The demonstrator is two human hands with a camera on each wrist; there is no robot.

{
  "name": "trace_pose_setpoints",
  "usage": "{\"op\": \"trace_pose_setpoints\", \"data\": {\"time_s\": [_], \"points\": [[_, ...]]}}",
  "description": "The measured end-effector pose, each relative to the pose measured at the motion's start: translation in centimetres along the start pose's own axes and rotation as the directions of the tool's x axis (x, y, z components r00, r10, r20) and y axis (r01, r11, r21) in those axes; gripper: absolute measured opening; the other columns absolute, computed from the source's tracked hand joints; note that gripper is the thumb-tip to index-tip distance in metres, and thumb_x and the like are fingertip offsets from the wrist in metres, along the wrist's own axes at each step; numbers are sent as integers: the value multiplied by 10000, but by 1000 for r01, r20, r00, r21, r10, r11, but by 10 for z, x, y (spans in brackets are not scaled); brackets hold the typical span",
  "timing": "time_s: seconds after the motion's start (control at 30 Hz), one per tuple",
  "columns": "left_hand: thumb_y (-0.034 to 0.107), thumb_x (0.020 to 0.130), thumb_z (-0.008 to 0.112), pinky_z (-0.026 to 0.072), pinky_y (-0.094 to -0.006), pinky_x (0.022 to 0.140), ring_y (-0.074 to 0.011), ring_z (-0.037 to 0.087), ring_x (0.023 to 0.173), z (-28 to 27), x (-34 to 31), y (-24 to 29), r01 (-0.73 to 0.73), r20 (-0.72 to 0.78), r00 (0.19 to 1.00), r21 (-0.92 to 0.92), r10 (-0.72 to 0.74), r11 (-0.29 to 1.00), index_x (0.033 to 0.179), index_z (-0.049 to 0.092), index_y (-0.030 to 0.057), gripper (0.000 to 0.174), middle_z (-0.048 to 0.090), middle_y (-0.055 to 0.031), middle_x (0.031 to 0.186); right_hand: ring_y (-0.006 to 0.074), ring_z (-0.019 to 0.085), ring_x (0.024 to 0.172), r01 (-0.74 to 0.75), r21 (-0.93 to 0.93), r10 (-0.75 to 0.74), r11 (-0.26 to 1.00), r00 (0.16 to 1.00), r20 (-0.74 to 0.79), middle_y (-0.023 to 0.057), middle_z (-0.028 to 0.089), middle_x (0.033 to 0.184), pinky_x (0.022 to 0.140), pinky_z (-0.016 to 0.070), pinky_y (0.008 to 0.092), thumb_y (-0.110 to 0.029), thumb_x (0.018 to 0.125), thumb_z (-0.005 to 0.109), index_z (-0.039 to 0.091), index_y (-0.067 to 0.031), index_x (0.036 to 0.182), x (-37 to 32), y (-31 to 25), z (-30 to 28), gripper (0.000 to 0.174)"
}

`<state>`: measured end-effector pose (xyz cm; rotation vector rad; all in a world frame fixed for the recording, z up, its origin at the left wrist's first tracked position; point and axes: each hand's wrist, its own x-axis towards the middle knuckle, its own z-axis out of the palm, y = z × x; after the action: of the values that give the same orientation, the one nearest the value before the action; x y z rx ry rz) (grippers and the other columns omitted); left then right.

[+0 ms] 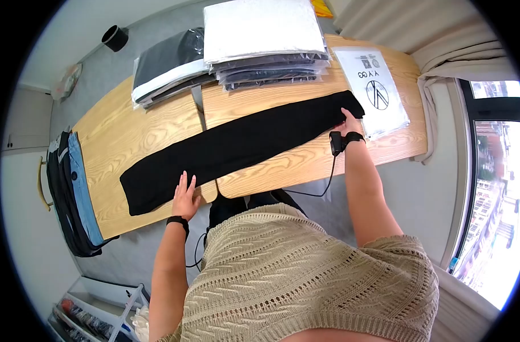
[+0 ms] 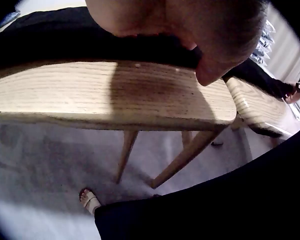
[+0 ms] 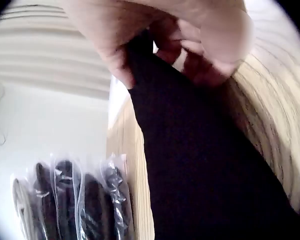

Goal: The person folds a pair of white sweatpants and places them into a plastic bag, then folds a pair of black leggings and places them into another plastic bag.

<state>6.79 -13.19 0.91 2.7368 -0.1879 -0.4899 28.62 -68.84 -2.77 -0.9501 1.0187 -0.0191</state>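
Note:
Black trousers, folded lengthwise into a long strip, lie slantwise across the wooden table. With fingers spread and straight, my left hand rests on their near edge toward the wider left end. At the narrower right end, my right hand grips the cloth. The right wrist view shows the thumb on one side of the black fabric and the fingers curled under the other side. In the left wrist view the left hand covers part of the trousers.
Bagged folded garments are stacked at the back, beside a lower bagged pile. A printed plastic bag lies right of the trousers. Jeans and dark garments hang over the left edge. Two tabletops meet at a narrow gap.

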Motion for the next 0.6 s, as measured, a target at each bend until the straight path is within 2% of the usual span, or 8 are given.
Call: {"op": "trace_pose_setpoints", "data": {"time_s": [0.1, 0.17, 0.27, 0.33, 0.43, 0.5, 0.53, 0.6], "points": [[135, 746, 676, 252, -460, 1087, -324, 181, 1384, -3, 0, 3, 5, 26, 1000, 18, -5, 1000, 1418, 304, 131, 767, 134, -169, 1509, 278, 604, 926, 136, 220, -186, 966, 957, 223, 121, 634, 1008, 863, 488, 390, -137, 805, 599, 588, 5, 991, -18, -12, -3, 234], [139, 740, 687, 245, -459, 1089, -329, 168, 1387, -8, 1, 7, -10, 53, 999, 3, 10, 1000, 1424, 288, 129, 792, 119, -174, 1511, 284, 587, 969, 58, 311, -145, 949, 953, 266, 120, 632, 1009, 922, 455, 396, -78, 752, 572, 586, 4, 994, -32, -19, -10, 256], [141, 726, 699, 243, -458, 1090, -328, 166, 1388, -8, 2, 8, -28, 64, 998, -7, 28, 1000, 1425, 286, 128, 813, 115, -173, 1512, 270, 586, 987, 44, 326, -123, 944, 966, 226, 118, 629, 1029, 927, 458, 381, -78, 789, 560, 585, -7, 1011, -21, -6, -20, 234], [139, 719, 701, 248, -459, 1089, -323, 177, 1385, -6, 3, 8, -27, 48, 998, -6, 27, 1000, 1420, 299, 129, 809, 127, -167, 1511, 248, 585, 1006, 68, 210, -64, 975, 998, -25, 110, 618, 1074, 930, 460, 354, -116, 862, 547, 572, -14, 1054, -10, 4, -16, 219], [128, 721, 696, 249, -460, 1088, -322, 176, 1385, -6, 2, 7, -32, 45, 998, -14, 32, 999, 1419, 303, 131, 801, 128, -168, 1510, 226, 577, 1033, 68, 244, -101, 967, 987, 125, 99, 601, 1122, 933, 461, 325, -168, 917, 525, 555, -15, 1094, -27, 7, -10, 236], [112, 726, 686, 250, -463, 1086, -321, 179, 1385, -6, 2, 6, -31, 41, 999, -24, 32, 999, 1417, 307, 131, 788, 130, -168, 1509, 219, 571, 1042, 153, 118, -159, 981, 986, 44, 99, 585, 1160, 911, 450, 290, -218, 933, 521, 532, 6, 1142, -26, 6, -9, 307], [112, 726, 686, 250, -463, 1086, -321, 179, 1385, -5, 2, 6, -33, 41, 999, -26, 34, 999, 1417, 307, 131, 788, 130, -168, 1509, 230, 568, 1044, 421, -172, -408, 891, 907, 106, 107, 581, 1170, 900, 444, 295, -227, 933, 521, 520, 22, 1158, -48, 4, -1, 336], [96, 729, 676, 250, -466, 1086, -321, 183, 1384, -3, 2, 4, -37, 29, 999, -26, 38, 999, 1415, 311, 132, 778, 134, -167, 1509, 353, 564, 965, 758, -576, -753, 305, 562, 341, 198, 609, 1052, 825, 450, 380, -339, 933, 508, 513, 109, 1085, -106, 7, 23, 473]]}}
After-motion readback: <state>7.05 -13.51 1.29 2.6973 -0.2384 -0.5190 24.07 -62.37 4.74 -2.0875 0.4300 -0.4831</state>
